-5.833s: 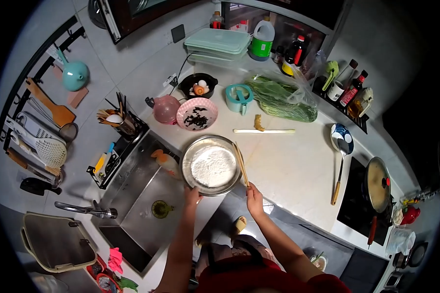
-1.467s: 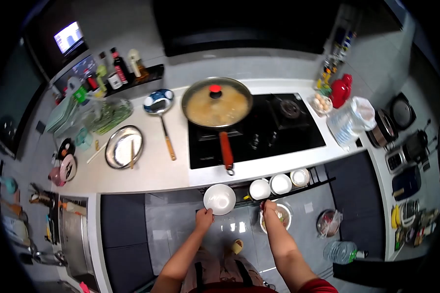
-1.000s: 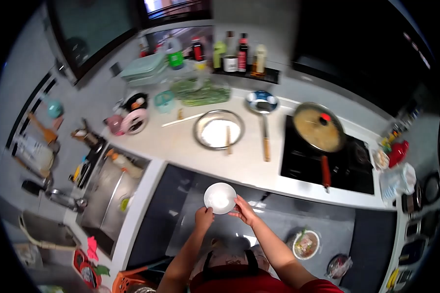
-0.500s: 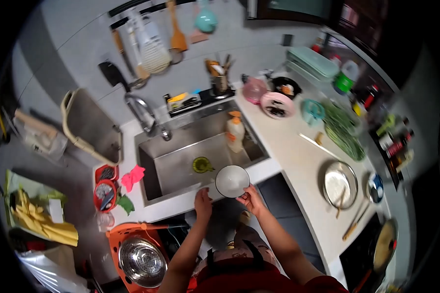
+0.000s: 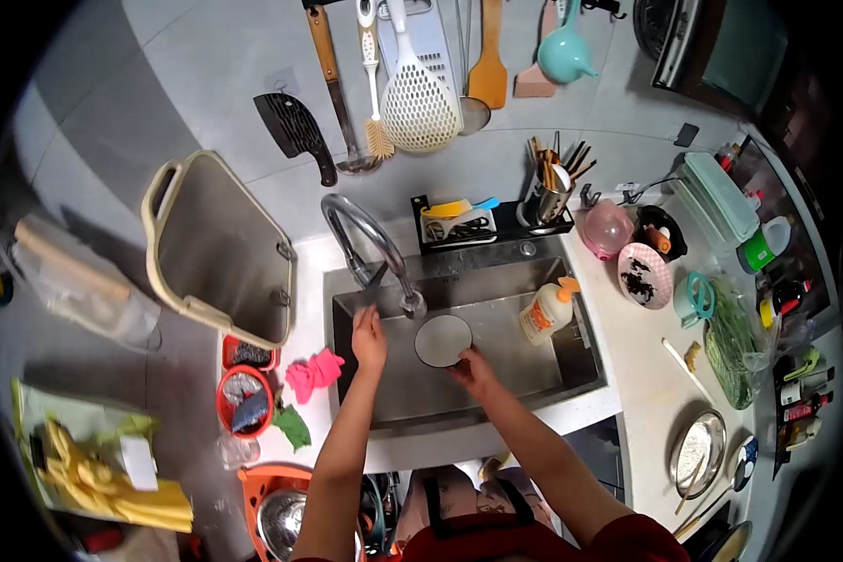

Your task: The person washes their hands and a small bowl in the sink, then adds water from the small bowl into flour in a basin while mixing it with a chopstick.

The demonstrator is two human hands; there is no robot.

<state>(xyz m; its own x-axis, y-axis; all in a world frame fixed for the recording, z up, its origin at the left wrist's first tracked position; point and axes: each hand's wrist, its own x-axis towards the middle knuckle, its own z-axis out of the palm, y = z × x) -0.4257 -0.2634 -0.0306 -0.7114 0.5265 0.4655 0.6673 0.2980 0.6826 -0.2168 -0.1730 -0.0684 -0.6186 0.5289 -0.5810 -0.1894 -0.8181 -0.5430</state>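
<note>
Bowl (image 5: 443, 341) held at its near-right edge by the right fingers (image 5: 469, 359)

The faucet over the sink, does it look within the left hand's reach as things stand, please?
Probably yes: the left hand looks empty and close beside the faucet, with nothing visible between them.

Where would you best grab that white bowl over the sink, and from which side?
Probably by the rim, from the left, thumb inside and fingers underneath. The white bowl is round, shows no handle and has its mouth facing up, so its edge suits a pinch. The right hand already has the near right edge, leaving the left side free.
</note>
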